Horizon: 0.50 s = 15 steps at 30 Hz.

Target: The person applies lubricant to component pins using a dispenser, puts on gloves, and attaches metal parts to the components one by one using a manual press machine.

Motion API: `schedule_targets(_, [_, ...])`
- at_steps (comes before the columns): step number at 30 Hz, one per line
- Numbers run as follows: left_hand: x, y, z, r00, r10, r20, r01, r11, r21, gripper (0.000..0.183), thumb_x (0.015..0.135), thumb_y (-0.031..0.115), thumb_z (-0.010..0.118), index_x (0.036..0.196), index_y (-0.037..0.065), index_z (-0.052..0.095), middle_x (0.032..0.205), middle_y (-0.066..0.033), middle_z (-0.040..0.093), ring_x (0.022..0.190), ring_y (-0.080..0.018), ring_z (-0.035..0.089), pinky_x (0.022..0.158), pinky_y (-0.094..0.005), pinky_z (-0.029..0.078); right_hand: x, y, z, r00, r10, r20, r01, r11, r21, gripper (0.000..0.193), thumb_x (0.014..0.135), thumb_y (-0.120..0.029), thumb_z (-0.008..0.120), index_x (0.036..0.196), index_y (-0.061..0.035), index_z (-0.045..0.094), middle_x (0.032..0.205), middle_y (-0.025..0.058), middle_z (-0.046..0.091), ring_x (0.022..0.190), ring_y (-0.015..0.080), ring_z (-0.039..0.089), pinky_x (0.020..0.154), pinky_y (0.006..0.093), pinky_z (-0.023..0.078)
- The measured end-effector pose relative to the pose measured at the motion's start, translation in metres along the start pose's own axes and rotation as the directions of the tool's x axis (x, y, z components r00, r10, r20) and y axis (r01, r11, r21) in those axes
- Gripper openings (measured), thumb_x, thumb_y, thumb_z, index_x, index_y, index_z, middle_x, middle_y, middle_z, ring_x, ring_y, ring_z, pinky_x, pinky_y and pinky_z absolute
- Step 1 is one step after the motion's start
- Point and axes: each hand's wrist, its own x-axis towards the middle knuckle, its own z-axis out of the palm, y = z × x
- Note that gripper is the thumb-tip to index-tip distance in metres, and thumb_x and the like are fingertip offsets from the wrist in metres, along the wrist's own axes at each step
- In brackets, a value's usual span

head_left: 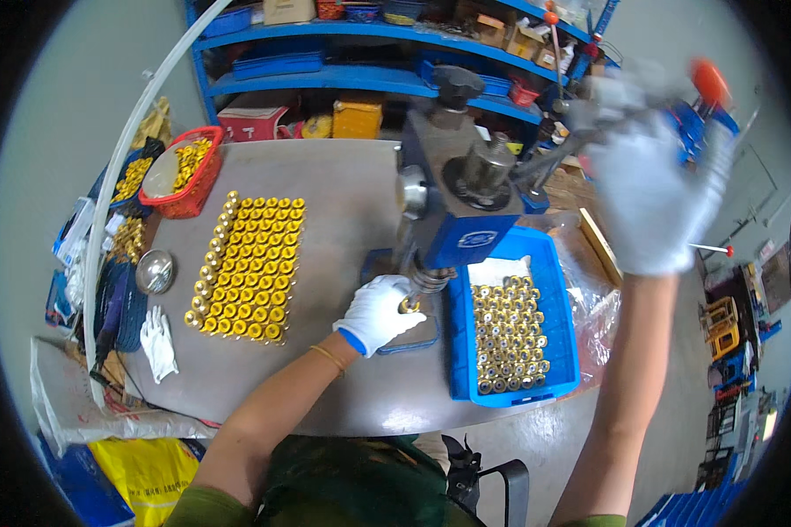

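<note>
My left hand, in a white glove, pinches a small brass fitting on the base plate of a blue bench press. The press spindle comes down right at the fitting; whether they touch is hidden. My right hand, also gloved, is raised at the right beside the press's lever arms, near a red knob. Its fingers are smeared by motion, so its grip does not show. Rows of brass fittings stand on the table left of the press. More fittings fill a blue tray to its right.
A red basket of brass parts, a metal bowl and a loose white glove lie along the table's left side. Behind the table stand blue shelves with boxes. Plastic film lies right of the tray.
</note>
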Motion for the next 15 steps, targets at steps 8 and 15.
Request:
schedule_targets(8, [0.01,0.006,-0.018,0.996,-0.079,0.028,0.08,0.996,-0.036,0.035,0.067,0.036,0.076,0.081,0.006,0.067,0.091,-0.0116,0.065,0.088,-0.032,0.061,0.078,-0.0426,0.049,-0.048,0.102,-0.225,0.706,0.3,-0.641,-0.309,-0.684,-0.661,0.055,0.081,-0.047,0.055,0.103,0.0028,0.065,0.107,0.0264,0.063,0.101,0.0388,0.062,0.088,0.0416,0.048])
schedule_targets(15, [0.027,-0.087,-0.071,0.98,0.119,-0.158,-0.094,0.984,0.153,0.03,0.064,0.031,0.078,0.081,0.009,0.068,0.088,-0.0103,0.064,0.085,-0.0297,0.061,0.075,-0.0403,0.049,-0.159,0.111,-0.355,0.63,0.246,-0.736,-0.291,-0.804,-0.518,0.061,0.08,-0.05,0.059,0.118,-0.0032,0.06,0.111,0.0226,0.064,0.101,0.0357,0.063,0.083,0.0436,0.05])
